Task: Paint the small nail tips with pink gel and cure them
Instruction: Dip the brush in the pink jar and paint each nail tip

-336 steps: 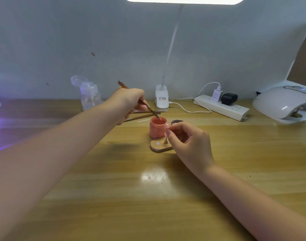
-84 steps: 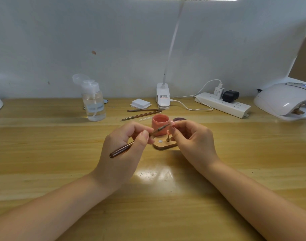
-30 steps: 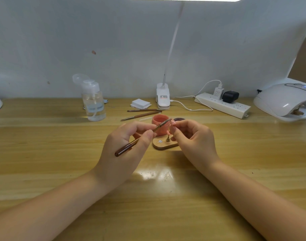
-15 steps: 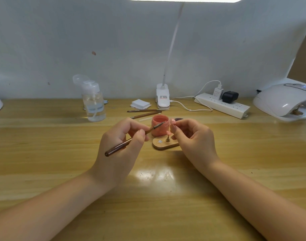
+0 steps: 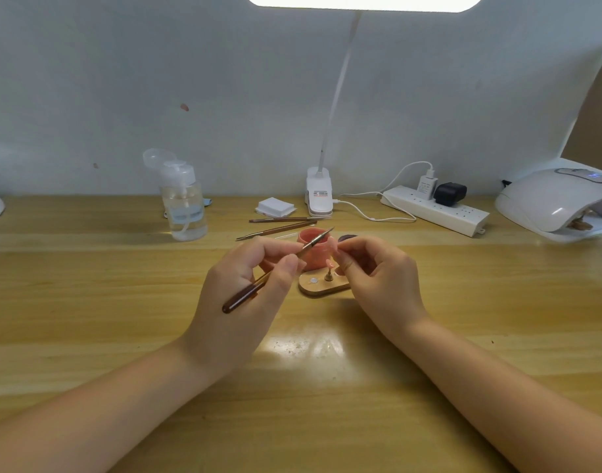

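**Painting a nail tip over a wooden worktop**

The left hand (image 5: 245, 285) pinches a thin brush (image 5: 279, 269) between thumb and fingers, its dark handle angled down to the left and its tip raised over the open pink gel pot (image 5: 315, 249). The right hand (image 5: 378, 271) pinches a small pink nail tip (image 5: 334, 246) just beside the brush tip. Below sits an oval wooden stand (image 5: 321, 286) on the worktop (image 5: 122, 302), touching the pot's base. Two spare brushes (image 5: 282, 225) lie behind. At far right rests a white curing lamp (image 5: 559, 203).
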{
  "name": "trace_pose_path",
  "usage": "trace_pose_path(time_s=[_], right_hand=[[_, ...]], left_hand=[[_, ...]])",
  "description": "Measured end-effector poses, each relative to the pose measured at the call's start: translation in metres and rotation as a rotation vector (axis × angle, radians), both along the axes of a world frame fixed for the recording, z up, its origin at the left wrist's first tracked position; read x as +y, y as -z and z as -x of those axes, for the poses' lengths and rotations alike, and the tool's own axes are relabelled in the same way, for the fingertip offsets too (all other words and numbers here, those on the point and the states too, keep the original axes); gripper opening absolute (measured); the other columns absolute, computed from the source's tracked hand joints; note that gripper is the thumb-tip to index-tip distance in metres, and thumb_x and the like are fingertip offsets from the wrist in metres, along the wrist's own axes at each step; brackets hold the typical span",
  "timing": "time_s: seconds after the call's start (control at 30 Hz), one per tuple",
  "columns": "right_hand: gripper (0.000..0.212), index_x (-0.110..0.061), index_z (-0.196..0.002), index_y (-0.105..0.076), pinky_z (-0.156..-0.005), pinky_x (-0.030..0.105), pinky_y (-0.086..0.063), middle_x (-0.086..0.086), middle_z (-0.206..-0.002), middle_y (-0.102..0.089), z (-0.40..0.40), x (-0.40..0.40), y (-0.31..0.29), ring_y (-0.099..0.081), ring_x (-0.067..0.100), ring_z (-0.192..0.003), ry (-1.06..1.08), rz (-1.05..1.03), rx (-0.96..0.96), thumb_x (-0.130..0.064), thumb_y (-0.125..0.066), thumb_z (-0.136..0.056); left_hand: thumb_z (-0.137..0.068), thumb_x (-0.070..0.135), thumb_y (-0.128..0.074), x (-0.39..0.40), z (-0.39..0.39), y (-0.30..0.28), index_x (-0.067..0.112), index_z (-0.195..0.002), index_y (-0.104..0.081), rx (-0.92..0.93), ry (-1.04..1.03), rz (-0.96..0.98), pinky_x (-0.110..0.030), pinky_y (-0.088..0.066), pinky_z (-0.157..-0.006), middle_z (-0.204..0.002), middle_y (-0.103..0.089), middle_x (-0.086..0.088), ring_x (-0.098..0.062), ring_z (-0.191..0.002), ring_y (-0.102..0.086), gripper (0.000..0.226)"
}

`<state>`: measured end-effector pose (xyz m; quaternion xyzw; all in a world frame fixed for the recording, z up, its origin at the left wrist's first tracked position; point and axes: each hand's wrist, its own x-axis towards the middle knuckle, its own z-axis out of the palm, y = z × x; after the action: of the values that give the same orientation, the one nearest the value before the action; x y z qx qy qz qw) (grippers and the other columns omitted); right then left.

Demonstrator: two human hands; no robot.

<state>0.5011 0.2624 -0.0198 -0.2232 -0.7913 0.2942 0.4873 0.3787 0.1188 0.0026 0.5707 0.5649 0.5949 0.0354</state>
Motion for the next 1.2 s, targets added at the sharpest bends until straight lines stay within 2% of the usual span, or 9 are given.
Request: trace_pose_path(time_s=[0.07,0.2,0.37,0.53,0.7,0.87,1.03,1.2], right_hand=[[0.009,-0.013,-0.094,-0.071,-0.068,0.039,-0.056,0.0,-0.078,-0.07,-0.0001,0.0009,0.0005,-0.067,0.014,-0.071,0.006,0.002,-0.01,-0.009,-0.069,-0.086],[0.01,-0.014,-0.094,-0.071,-0.069,0.039,-0.055,-0.001,-0.077,-0.069,-0.0002,0.0015,0.0009,-0.066,0.013,-0.071,0.015,0.006,-0.033,-0.008,-0.069,-0.086],[0.008,-0.012,-0.094,-0.071,-0.069,0.039,-0.056,0.0,-0.078,-0.07,0.0,0.0009,0.0003,-0.066,0.013,-0.071,0.017,-0.003,-0.033,-0.01,-0.069,-0.086],[0.01,-0.013,-0.095,-0.071,-0.069,0.04,-0.056,0.0,-0.078,-0.07,-0.0006,0.0013,0.0007,-0.066,0.013,-0.072,0.022,0.002,-0.05,-0.009,-0.069,-0.086],[0.007,-0.014,-0.093,-0.071,-0.068,0.039,-0.055,-0.001,-0.076,-0.069,-0.0004,0.0006,0.0005,-0.066,0.013,-0.07,0.03,-0.001,-0.035,-0.012,-0.069,-0.086],[0.008,-0.013,-0.093,-0.071,-0.068,0.039,-0.056,-0.001,-0.076,-0.069,-0.0003,0.0013,0.0003,-0.066,0.013,-0.07,0.037,0.009,-0.044,-0.011,-0.07,-0.086],[0.008,-0.01,-0.093,-0.072,-0.068,0.038,-0.056,-0.001,-0.076,-0.07,0.0002,0.0005,0.0009,-0.067,0.011,-0.07,0.034,0.016,-0.033,-0.011,-0.07,-0.085],[0.01,-0.011,-0.095,-0.07,-0.068,0.04,-0.056,0.0,-0.078,-0.07,-0.0002,0.0007,0.0005,-0.067,0.013,-0.072,0.031,0.026,-0.05,-0.011,-0.069,-0.086]], left_hand=[[-0.086,0.04,-0.051,0.0009,0.0008,0.0007,0.034,-0.096,-0.066,0.042,-0.011,0.024,-0.008,-0.039,-0.068,-0.089,-0.071,0.015,-0.007,-0.083,-0.062,0.019],[-0.084,0.032,-0.05,-0.0006,0.0021,0.002,0.022,-0.088,-0.068,0.074,-0.035,-0.01,-0.007,-0.039,-0.067,-0.078,-0.069,0.01,-0.007,-0.078,-0.062,0.021],[-0.09,0.023,-0.057,0.0005,0.0007,0.0006,0.028,-0.095,-0.067,0.019,-0.032,0.005,-0.008,-0.04,-0.068,-0.087,-0.071,0.014,-0.006,-0.082,-0.063,0.013],[-0.084,0.034,-0.049,-0.002,0.0014,0.0012,0.024,-0.087,-0.067,0.066,-0.035,0.012,-0.012,-0.041,-0.068,-0.079,-0.069,0.011,-0.011,-0.081,-0.062,0.02],[-0.089,0.025,-0.056,0.0001,0.0,0.0002,0.027,-0.095,-0.068,-0.003,-0.035,0.01,-0.01,-0.041,-0.068,-0.086,-0.071,0.013,-0.006,-0.079,-0.062,0.013],[-0.083,0.03,-0.051,-0.0011,0.0011,0.0017,0.021,-0.084,-0.068,0.073,-0.015,0.005,-0.008,-0.039,-0.067,-0.076,-0.069,0.01,-0.008,-0.075,-0.061,0.02],[-0.09,0.022,-0.057,0.0019,-0.001,0.0013,0.027,-0.095,-0.067,-0.048,0.002,-0.013,-0.009,-0.042,-0.064,-0.085,-0.071,0.01,-0.004,-0.074,-0.062,0.012],[-0.087,0.027,-0.056,0.0011,0.0008,0.0033,0.023,-0.09,-0.068,-0.027,0.022,0.025,-0.011,-0.045,-0.068,-0.079,-0.071,0.009,-0.008,-0.079,-0.066,0.013]])
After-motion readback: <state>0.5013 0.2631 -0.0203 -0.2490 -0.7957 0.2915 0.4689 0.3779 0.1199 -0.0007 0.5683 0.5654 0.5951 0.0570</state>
